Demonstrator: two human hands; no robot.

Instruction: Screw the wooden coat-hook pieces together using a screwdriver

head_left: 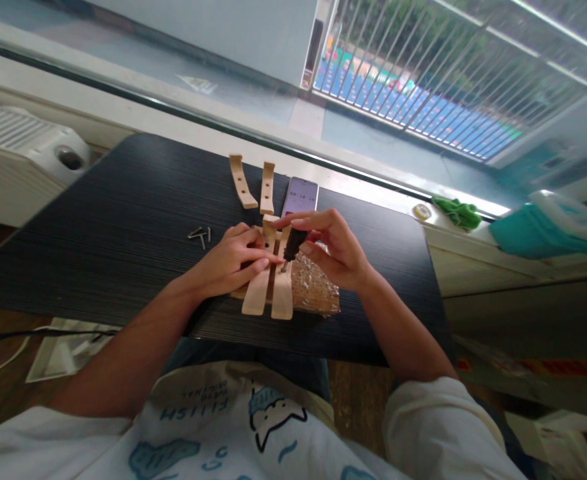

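Observation:
My right hand (333, 247) grips the black handle of a screwdriver (294, 245), its fingers closed round the upper part. The screwdriver's tip points down at a screw in the right one of two pale curved wooden pieces (282, 300). My left hand (238, 257) presses on the left wooden piece (256, 293), fingers stretched out, with the index fingertip near the screw. Beneath these pieces lies a brown block wrapped in bubble wrap (316, 283). Part of the wood is hidden by my hands.
Two more curved wooden pieces with holes (242, 183) lie farther back, beside a phone (301, 193) showing a timer. Several loose screws (200, 235) are on the dark table (98, 227) at left. A tape roll (421, 212) and green cloth (456, 213) rest on the sill.

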